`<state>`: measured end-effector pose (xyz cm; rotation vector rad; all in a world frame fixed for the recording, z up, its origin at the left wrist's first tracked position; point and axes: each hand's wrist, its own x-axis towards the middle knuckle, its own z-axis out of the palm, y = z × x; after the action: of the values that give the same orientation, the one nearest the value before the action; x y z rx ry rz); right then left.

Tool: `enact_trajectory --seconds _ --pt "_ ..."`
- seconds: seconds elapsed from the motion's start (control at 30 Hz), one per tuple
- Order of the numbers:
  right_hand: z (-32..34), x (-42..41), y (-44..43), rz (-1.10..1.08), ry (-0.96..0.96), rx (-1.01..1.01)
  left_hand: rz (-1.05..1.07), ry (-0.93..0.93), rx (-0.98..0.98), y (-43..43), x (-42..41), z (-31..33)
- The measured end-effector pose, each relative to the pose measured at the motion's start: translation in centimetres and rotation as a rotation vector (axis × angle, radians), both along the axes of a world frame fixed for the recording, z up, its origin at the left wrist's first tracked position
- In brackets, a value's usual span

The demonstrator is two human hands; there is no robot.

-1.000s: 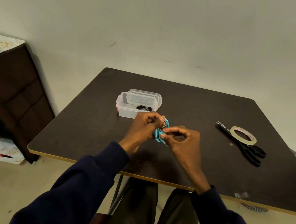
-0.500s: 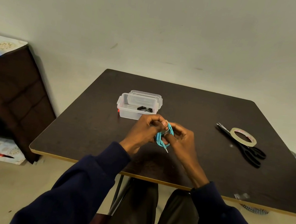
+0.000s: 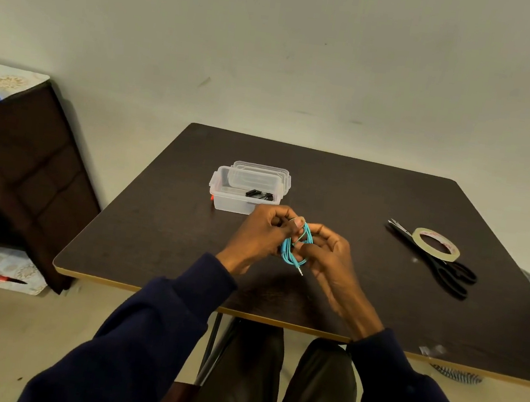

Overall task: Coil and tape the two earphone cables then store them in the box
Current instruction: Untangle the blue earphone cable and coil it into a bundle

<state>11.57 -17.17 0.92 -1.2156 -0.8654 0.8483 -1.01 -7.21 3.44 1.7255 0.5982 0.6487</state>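
Observation:
A coiled turquoise earphone cable is held above the dark table between both hands. My left hand grips the coil's upper part, fingers curled round it. My right hand pinches the coil from the right, and the metal plug hangs out below. Behind the hands stands a clear plastic box, open, with a black coiled earphone inside. Its clear lid lies just behind it.
A roll of tape lies on black scissors at the table's right. A scrap of clear tape sticks at the front edge. A dark cabinet stands to the left, beside the table.
My right hand closed in onto the coil and now pinches it close to my left hand. The plug end now hangs below the coil.

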Motion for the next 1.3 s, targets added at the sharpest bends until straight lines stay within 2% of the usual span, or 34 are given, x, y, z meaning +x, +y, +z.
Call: enact_trajectory --seconds 0.17,0.27,0.33,0.47,0.63,0.77,0.9,1.0,1.17,1.3 --pt "-0.2 -0.2 0.1 -0.144 -0.245 0.022 -0.011 -0.011 -0.014 0.2 0.1 -0.2" --pt "-0.3 -0.1 0.3 -0.142 -0.266 0.017 -0.007 -0.026 0.003 0.2 0.1 -0.3" --pt "-0.4 0.2 0.2 -0.06 -0.156 0.001 -0.007 -0.045 0.01 0.3 0.0 -0.3" --pt "-0.5 1.2 0.1 0.092 0.224 -0.009 -0.02 -0.05 -0.054 1.0 -0.2 -0.4" --pt "-0.8 2.0 0.2 0.112 0.341 0.032 -0.025 -0.016 -0.142 1.8 -0.7 -0.6" --pt "-1.0 2.4 0.3 0.068 0.268 -0.001 -0.062 -0.011 -0.262 2.2 -0.9 -1.3" --pt "-1.4 2.5 0.1 0.069 0.284 -0.022 -0.072 -0.1 -0.444 2.4 -1.0 -2.2" --pt "-1.4 2.4 -0.1 0.07 0.282 -0.037 -0.052 -0.124 -0.483 2.4 -0.8 -2.6" --pt "-1.1 2.2 -0.2 -0.012 -0.008 -0.076 -0.028 -0.067 -0.472 2.4 -0.6 -3.1" --pt "-1.7 2.8 -0.2 -0.067 -0.103 -0.146 -0.005 0.042 -0.469 2.5 -0.6 -3.5"
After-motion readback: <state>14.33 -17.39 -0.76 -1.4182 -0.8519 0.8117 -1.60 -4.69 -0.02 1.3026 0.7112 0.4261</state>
